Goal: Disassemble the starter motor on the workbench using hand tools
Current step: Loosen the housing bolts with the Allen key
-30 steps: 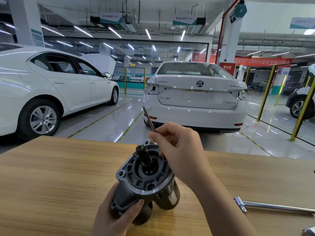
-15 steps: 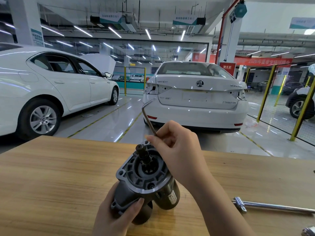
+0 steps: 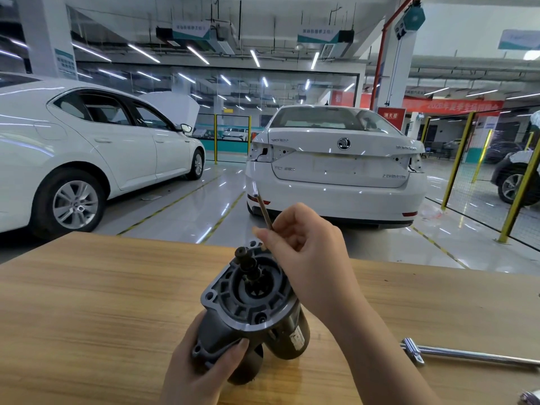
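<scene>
hex key (image 3: 264, 211) turned at the starter motor (image 3: 251, 311) on the desk (image 3: 87, 302)
right hand (image 3: 306, 252) pinching the key's shaft between curled fingers (image 3: 292, 217) and thumb, at the far edge of the motor's flange; bent short arm, pointing left half a second ago, now swung out of sight, top end blurred. left hand (image 3: 198, 369) wrapped round the motor's lower housing, holding it tilted, pinion end up. t-handle wrench (image 3: 473, 354) lying apart at the right, unmoved.
</scene>
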